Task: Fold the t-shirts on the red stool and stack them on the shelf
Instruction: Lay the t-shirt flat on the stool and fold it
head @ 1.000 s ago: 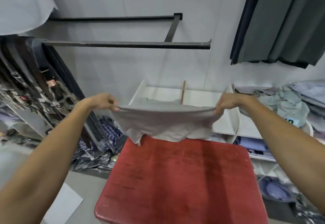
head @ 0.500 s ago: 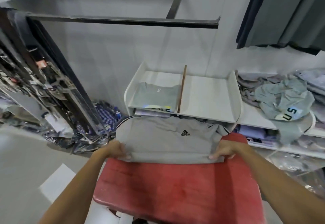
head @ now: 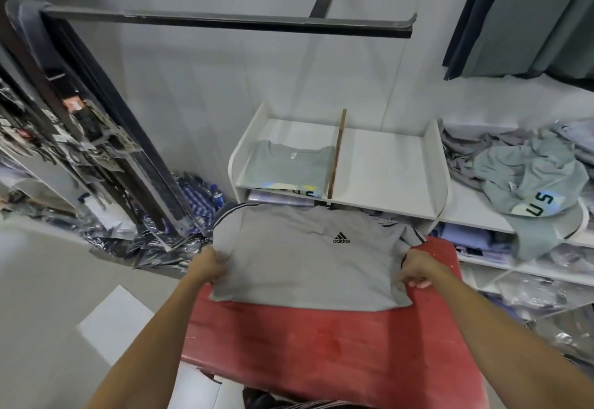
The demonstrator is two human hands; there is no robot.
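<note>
- Head view showed you the grey cotton t-shirt with a black logo on the chest (head: 302,261) lying face up across the far part of the red flat-topped stool (head: 337,344), its collar end toward the white partitioned shelf (head: 385,164) and its hem toward you.
- Your left hand (head: 209,264) pinched the shirt's left side edge, fingers curled round the cloth; your right hand (head: 414,270) gripped the right side edge the same way, a bunch of fabric gathered under it.
- The shirt's long axis ran away from you, from hem to collar, and it lay between your two hands, neither hand plainly nearer to its middle.
- Judging from this, the sides and black-striped sleeves, which overhung the stool's far edge, were yet to be folded in toward the centre line.
- One folded grey t-shirt (head: 289,164) already sat in the shelf's left compartment, just beyond the stool; the right compartment held nothing visible.
</note>
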